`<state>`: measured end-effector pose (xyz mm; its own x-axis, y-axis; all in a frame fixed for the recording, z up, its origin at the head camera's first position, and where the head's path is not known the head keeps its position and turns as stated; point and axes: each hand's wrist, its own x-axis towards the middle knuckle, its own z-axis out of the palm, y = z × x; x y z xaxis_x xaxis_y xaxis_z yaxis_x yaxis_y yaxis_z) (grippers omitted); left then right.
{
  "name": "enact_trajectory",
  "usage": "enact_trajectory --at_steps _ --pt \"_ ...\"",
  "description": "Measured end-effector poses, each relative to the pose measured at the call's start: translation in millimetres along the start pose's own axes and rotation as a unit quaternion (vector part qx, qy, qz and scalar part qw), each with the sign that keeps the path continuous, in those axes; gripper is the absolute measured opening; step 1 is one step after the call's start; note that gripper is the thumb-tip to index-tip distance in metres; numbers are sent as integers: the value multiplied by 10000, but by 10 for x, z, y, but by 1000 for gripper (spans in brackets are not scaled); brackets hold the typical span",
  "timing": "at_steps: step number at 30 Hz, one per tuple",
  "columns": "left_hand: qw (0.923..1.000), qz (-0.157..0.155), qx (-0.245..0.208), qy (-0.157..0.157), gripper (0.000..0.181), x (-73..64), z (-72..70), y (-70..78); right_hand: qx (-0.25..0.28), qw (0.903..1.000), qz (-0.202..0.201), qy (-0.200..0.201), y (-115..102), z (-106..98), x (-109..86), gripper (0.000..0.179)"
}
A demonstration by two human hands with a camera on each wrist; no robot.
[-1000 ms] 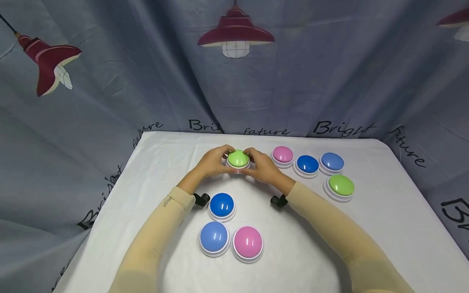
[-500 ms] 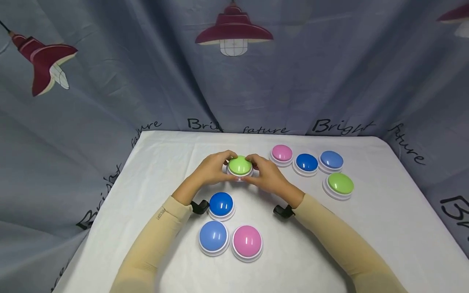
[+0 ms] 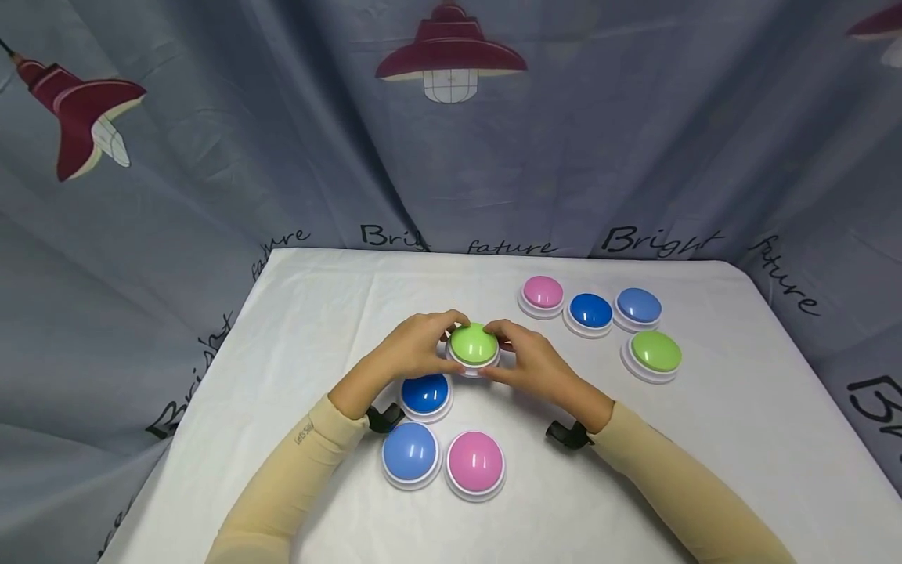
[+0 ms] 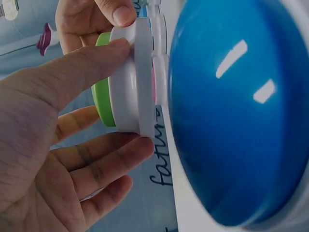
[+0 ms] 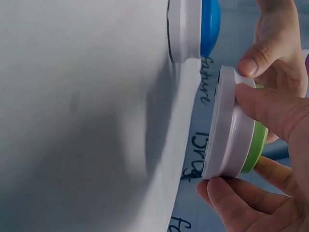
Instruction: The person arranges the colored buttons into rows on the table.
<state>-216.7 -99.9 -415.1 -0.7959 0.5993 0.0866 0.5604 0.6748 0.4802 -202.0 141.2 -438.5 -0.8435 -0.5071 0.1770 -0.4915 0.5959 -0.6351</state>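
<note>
Green button: While the left hand (image 3: 416,348) and the right hand (image 3: 539,364) grip it from either side, the green button (image 3: 474,345) hangs clear of the white desk (image 3: 564,509), dome up, a gap showing under its base!
Left grip: thumb on the near side of the base, fingers curved round the outer side, a proper pinch.
Right grip: the mirror of it, pinching the same base, the two thumb tips close together.
Near trio: the near dark blue button (image 3: 425,394), partly covered by the left hand; then the near light blue button (image 3: 410,452) and the near pink button (image 3: 475,462), side by side.
Far four: over on the right, the far pink button (image 3: 543,291), far dark blue button (image 3: 590,311) and far light blue button (image 3: 638,305), with the far green button (image 3: 656,351) nearer the person.
Backdrop: a grey-blue curtain (image 3: 247,157), red lamps (image 3: 451,59) and black lettering across it.
</note>
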Motion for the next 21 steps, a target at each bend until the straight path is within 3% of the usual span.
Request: enact_trajectory --at_steps 9,21 --pt "9997 180 1 -165 65 -67 60 87 107 9998 -141 -116 -9 -7 -188 67" --pt "9973 304 179 -639 66 -164 86 208 121 9989 -335 -295 -41 20 -365 67"
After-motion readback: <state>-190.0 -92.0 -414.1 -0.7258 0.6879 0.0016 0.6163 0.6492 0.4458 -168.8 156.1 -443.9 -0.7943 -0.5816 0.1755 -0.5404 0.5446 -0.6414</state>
